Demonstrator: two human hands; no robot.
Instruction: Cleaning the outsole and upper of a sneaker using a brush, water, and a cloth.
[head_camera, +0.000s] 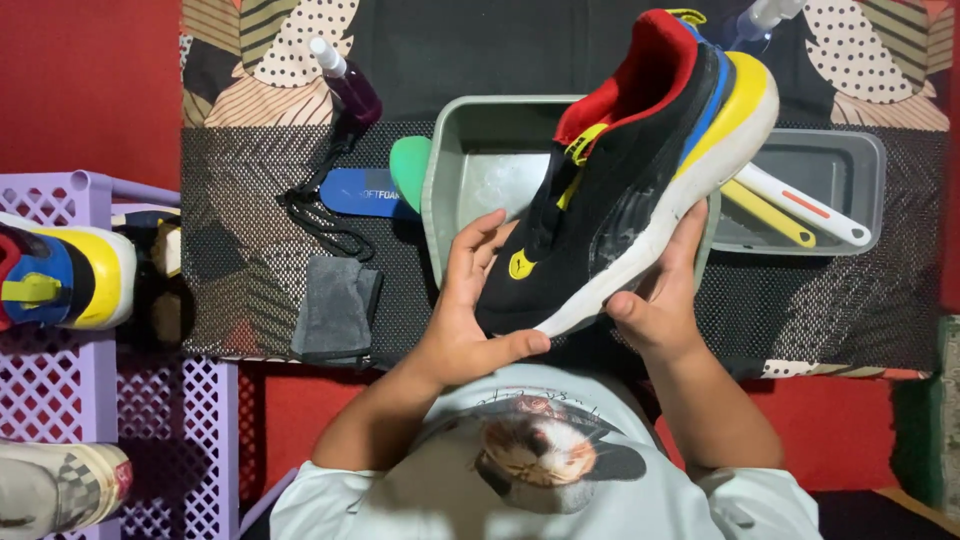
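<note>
At the far left of the frame I am seeing a lilac plastic crate (60, 400) with a second colourful shoe (60, 278) resting on it at mid-left. Moving right onto the patterned mat on the bench (250, 290), a spray bottle (345, 80) is lying in the upper left, with a black lace (320, 225), a blue insole (365, 192) and a folded grey cloth (335, 308) below it. At centre, my left hand (470, 310) is cupping the toe of the black sneaker (625, 175), its fingers spread along the upper and thumb under the sole. The sneaker is tilting heel-up over the grey basin (470, 150). My right hand (660, 295) is gripping the white sole edge, fingers wrapped against it. At right, a smaller grey tray (860, 170) is holding two brushes (800, 205).
</note>
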